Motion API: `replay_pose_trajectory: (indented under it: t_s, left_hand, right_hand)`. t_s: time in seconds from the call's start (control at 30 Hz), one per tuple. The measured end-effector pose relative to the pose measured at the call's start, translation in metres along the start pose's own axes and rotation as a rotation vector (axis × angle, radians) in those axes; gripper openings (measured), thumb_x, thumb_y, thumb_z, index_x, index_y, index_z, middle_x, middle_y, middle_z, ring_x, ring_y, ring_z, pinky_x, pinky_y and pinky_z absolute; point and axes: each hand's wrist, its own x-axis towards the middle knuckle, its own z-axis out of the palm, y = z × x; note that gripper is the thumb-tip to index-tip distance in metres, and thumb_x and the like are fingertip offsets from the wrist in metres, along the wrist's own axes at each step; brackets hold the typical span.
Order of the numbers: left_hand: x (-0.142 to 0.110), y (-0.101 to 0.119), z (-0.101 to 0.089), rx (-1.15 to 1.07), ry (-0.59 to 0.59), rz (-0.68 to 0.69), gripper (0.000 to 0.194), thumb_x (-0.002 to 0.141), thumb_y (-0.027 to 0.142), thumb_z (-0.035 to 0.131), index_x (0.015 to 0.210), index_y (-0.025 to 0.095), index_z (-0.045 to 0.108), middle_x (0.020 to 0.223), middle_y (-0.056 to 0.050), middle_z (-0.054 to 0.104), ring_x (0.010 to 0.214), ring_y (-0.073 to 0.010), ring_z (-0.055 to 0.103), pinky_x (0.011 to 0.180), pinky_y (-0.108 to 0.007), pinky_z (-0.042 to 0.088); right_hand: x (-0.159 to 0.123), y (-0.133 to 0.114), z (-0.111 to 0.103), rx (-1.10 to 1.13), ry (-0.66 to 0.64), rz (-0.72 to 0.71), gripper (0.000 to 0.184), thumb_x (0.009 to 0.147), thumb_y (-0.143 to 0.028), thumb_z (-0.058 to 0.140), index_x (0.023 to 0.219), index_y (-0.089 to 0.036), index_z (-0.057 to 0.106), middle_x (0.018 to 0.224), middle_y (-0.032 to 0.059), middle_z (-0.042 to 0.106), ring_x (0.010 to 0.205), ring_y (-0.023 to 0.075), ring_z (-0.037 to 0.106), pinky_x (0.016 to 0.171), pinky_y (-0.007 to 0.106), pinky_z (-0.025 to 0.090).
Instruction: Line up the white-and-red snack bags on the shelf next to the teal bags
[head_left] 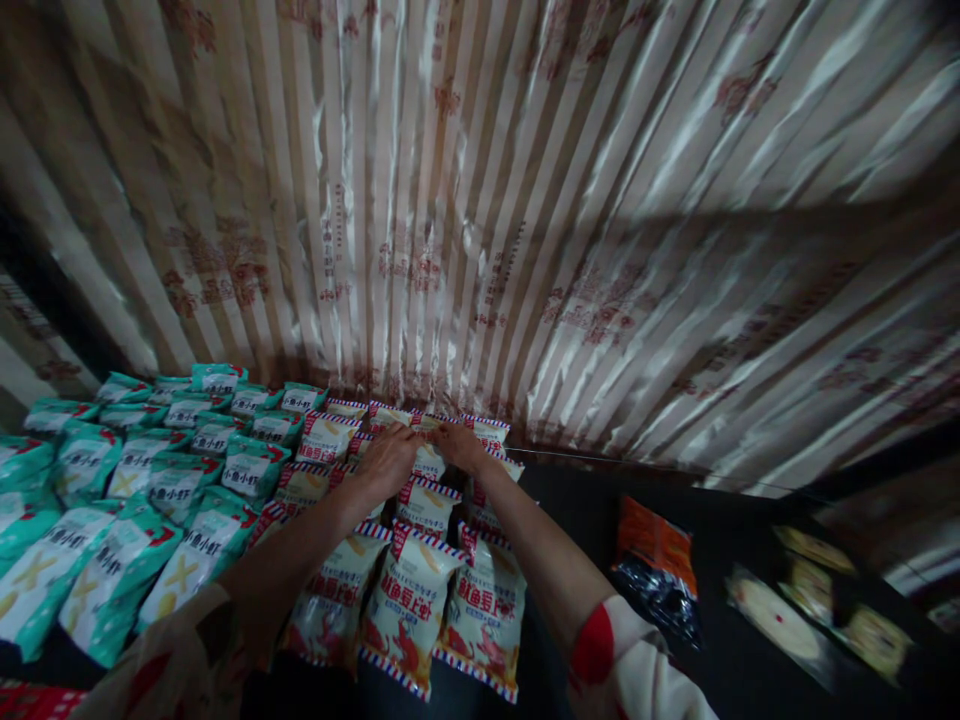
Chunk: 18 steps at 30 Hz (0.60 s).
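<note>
Both arms reach forward over rows of cream snack bags [415,610] with red lettering and red-blue striped edges. Toward the back row, my left hand [391,458] and my right hand [459,446] are close together, fingers curled in on the same snack bag [427,428] from its two sides. That bag is partly covered by the fingers, and the light is dim. Beneath and in front of the hands, more of these bags stand or lean in rows, such as the one at the front right [484,610].
Many teal and white snack bags [199,555] fill the left side in rows. On the black surface [577,510] to the right lie an orange and dark bag [656,565], a clear packet with a pale flat item [780,615] and several small yellow packets [877,640]. A wrinkled, printed striped sheet [450,200] hangs behind.
</note>
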Motion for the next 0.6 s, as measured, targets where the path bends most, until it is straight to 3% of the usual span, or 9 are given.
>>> replay_pose_trajectory:
  t_s: [0.23, 0.4, 0.6]
  left_hand:
    - [0.0014, -0.0008, 0.0009, -0.015, -0.006, 0.002, 0.029, 0.081, 0.006, 0.043, 0.1, 0.014, 0.062, 0.1, -0.01, 0.063, 0.1, -0.0216, 0.049, 0.091, -0.033, 0.038]
    - [0.0008, -0.0003, 0.0013, -0.018, -0.017, -0.013, 0.029, 0.081, 0.007, 0.043, 0.101, 0.014, 0.062, 0.1, -0.01, 0.062, 0.1, -0.0221, 0.05, 0.091, -0.034, 0.039]
    - [0.0004, 0.0019, 0.0003, -0.002, -0.008, -0.009, 0.031, 0.081, 0.004, 0.041, 0.102, 0.014, 0.061, 0.099, -0.01, 0.062, 0.099, -0.0215, 0.05, 0.09, -0.033, 0.039]
  right_hand:
    - [0.0012, -0.002, 0.0035, -0.017, -0.025, 0.037, 0.031, 0.092, -0.025, 0.034, 0.106, -0.02, 0.062, 0.109, 0.0095, 0.065, 0.097, 0.0192, 0.062, 0.077, 0.026, 0.046]
    - [0.0007, -0.002, 0.0037, 0.009, -0.029, 0.012, 0.029, 0.091, -0.023, 0.036, 0.104, -0.018, 0.062, 0.111, 0.0108, 0.064, 0.1, 0.0201, 0.061, 0.081, 0.027, 0.046]
    - [-0.0051, -0.0043, -0.0007, 0.07, 0.027, 0.085, 0.032, 0.092, -0.027, 0.034, 0.107, -0.015, 0.06, 0.103, 0.0137, 0.067, 0.093, 0.0215, 0.064, 0.075, 0.029, 0.047]
